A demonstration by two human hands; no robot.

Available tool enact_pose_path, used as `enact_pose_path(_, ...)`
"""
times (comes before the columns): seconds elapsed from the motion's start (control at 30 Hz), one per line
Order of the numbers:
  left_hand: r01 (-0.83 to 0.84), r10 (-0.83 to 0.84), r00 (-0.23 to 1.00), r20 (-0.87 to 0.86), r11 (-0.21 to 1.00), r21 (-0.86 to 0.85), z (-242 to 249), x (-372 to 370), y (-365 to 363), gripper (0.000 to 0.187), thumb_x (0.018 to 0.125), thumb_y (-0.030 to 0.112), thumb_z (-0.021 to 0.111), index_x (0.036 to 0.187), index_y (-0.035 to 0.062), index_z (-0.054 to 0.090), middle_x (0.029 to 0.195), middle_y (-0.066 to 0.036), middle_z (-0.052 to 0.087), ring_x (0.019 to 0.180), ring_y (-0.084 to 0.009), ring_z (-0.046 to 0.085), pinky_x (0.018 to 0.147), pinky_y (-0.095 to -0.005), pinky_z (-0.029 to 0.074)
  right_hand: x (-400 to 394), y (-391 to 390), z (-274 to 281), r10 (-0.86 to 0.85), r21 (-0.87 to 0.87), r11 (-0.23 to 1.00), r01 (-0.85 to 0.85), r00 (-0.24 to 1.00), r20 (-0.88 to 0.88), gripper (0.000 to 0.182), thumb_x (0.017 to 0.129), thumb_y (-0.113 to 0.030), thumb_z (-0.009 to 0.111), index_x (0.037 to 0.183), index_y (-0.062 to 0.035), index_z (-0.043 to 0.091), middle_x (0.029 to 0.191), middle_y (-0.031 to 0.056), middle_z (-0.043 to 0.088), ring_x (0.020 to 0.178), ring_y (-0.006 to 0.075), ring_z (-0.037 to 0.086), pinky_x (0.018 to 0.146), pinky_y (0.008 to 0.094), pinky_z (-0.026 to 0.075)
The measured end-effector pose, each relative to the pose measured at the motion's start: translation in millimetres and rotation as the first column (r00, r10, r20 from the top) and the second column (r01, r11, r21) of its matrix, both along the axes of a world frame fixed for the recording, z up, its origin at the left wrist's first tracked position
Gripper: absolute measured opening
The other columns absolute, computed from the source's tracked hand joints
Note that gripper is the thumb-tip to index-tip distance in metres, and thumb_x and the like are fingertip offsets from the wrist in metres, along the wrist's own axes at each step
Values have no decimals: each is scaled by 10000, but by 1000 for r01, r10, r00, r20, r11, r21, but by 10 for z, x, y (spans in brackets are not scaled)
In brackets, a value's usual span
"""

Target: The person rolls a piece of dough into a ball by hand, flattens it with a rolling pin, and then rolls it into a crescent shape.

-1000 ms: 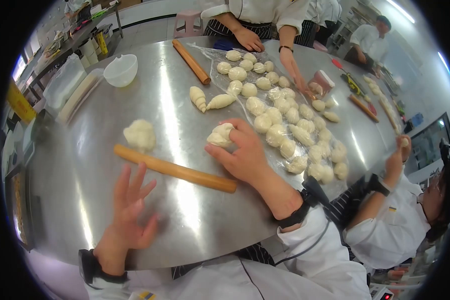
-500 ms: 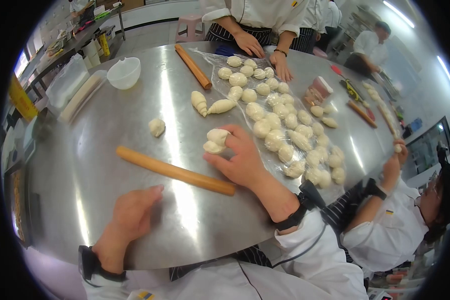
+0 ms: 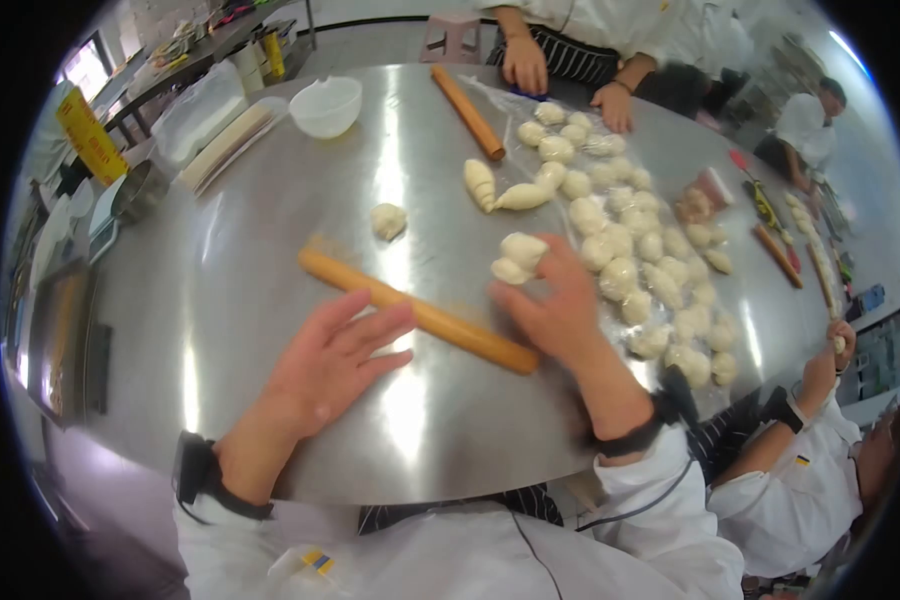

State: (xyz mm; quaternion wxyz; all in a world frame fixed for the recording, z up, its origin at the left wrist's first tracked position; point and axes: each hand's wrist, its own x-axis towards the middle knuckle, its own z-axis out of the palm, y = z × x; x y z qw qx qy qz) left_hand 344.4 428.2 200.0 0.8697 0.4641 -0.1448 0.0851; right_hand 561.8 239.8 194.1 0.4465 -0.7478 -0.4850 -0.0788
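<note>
It's bright w/ tbl (image 3: 490, 430) glare, edges warped.

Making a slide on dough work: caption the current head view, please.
Right hand holding pale dough, left hand near a wooden rolling pin on a metal table.

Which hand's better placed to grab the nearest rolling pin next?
Left, likely: the left hand is open, looks empty and is close to the rolling pin, while the right hand has a piece of dough.

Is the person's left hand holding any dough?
No, the left hand is spread open by the rolling pin, gripping nothing.
</note>
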Motion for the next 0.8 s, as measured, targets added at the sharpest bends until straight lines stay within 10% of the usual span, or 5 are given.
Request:
enact_pose_path(0.13,-41,44,998,-41,997,67,-115,-28,34,541,923,335,525,1323,0,383,1199,-273,555,1147,-415,531,1029,-548,347,-19,-44,71,-14,35,999,13,999,37,315,743,-199,738,974,-26,613,1066,142,551,943,324,568,792,366,478)
enact_pose_path(0.3,-198,263,927,-268,949,246,-262,-43,104,445,978,215,432,1380,70,308,1188,-274,558,895,-387,657,841,-474,528,-10,-106,73,29,8,1000,-29,998,-63,305,773,-228,725,979,-29,622,1087,125,555,974,297,565,817,345,473)
enact_pose_path(0.6,-250,284,955,-90,928,276,-86,15,-144,590,947,107,478,1459,149,187,1444,-192,334,1211,-373,485,935,-470,477,-18,-82,20,-11,65,998,10,1000,14,300,746,-306,737,837,-46,619,984,105,582,876,295,590,734,365,498)
enact_pose_path(0.8,-212,173,974,146,925,316,-236,48,63,573,795,167,685,1298,51,435,1319,-197,491,1225,-339,483,918,-469,472,-36,-93,39,-9,61,998,7,999,34,306,751,-321,733,841,-49,625,988,105,586,873,294,590,732,369,498)
